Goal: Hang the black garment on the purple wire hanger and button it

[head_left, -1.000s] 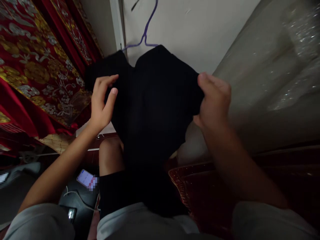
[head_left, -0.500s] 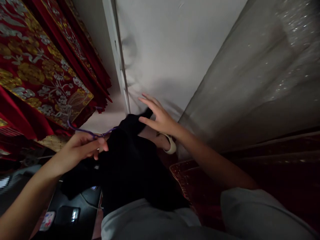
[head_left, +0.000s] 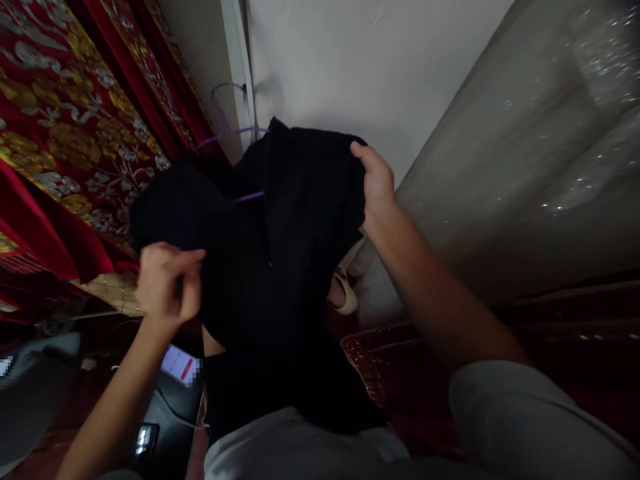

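Observation:
A black collared shirt (head_left: 300,200) hangs spread in front of me on a purple hanger (head_left: 249,197). The hanger's hook stands up past the collar, and its lower bar shows through the neck opening. My right hand (head_left: 379,183) is closed on the shirt's right shoulder or sleeve edge, thumb on top, its other fingers hidden behind the cloth. At the lower left edge of the shirt, my left hand (head_left: 167,280) is closed in a pinch on the fabric; motion blurs it somewhat.
Red cloth with gold and silver embroidery (head_left: 75,100) hangs at left. A white panel (head_left: 360,73) stands ahead, with plastic-wrapped material (head_left: 505,173) at right. Below left, a lit phone (head_left: 180,365) and a dark phone (head_left: 146,440) lie on a black surface (head_left: 173,417).
The shirt has been raised and spread out on the hanger. My right hand went from open to holding its right side; my left hand moved from the hanger to the shirt's left edge.

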